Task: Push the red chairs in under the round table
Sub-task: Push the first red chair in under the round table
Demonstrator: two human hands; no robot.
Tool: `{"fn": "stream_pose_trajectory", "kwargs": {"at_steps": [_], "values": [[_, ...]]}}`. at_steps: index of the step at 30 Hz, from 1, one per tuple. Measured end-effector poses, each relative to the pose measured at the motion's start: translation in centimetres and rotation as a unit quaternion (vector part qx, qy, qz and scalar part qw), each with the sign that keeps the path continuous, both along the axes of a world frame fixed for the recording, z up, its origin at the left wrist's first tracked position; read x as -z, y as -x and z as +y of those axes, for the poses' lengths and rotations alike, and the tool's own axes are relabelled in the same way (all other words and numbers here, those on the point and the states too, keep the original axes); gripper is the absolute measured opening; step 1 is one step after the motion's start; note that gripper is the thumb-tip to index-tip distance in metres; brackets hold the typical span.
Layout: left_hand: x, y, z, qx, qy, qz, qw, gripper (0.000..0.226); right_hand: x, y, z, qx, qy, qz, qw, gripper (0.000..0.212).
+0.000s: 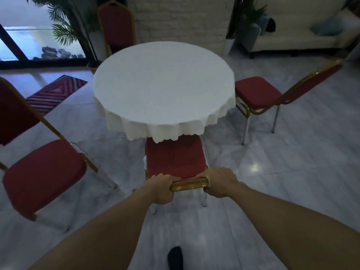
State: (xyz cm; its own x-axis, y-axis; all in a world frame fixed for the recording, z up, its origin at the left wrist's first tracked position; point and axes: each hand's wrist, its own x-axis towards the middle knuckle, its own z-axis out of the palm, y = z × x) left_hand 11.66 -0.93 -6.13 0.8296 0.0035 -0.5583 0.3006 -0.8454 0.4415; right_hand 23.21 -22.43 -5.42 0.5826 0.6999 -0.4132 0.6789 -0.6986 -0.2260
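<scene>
A round table [163, 88] with a white cloth stands in the middle of the room. Directly in front of me is a red chair [175, 158] with a gold frame; the front of its seat reaches under the hanging cloth. My left hand [161, 189] and my right hand [220, 184] both grip the gold top rail of its backrest. Another red chair [42, 172] stands to the left, away from the table. A third red chair [257, 92] on the right has its seat edge near the tabletop. One more red chair [116, 26] stands behind the table.
A striped rug [56, 92] lies on the glossy tiled floor at the left. Potted palms [64, 26] and a window fill the back left, a white brick column stands behind the table, and a pale sofa [303, 32] sits at the back right. My dark foot [175, 258] shows at the bottom.
</scene>
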Motion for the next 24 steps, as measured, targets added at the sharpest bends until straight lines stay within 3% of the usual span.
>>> {"fn": "stream_pose_trajectory", "kwargs": {"at_steps": [5,15,19,21,24], "values": [[-0.9,-4.3,2.6,0.021,0.002,-0.004,1.0,0.059,0.0,-4.1,3.1,0.011,0.004,0.004,1.0,0.031],[-0.6,-7.8,5.3,0.042,0.005,0.005,0.999,0.079,0.3,-7.9,5.2,-0.019,-0.014,0.012,1.0,0.029],[-2.9,-8.9,4.8,0.082,-0.059,0.095,0.99,0.073,0.2,-8.7,5.2,-0.028,0.006,0.093,0.995,0.023],[-4.7,-10.6,4.2,0.113,-0.125,0.146,0.975,0.085,-0.8,-9.5,4.8,-0.013,-0.005,0.158,0.987,0.046],[-8.2,-13.9,2.6,0.116,-0.123,0.16,0.973,0.109,-3.1,-11.5,3.3,0.014,-0.014,0.142,0.99,0.11]]}}
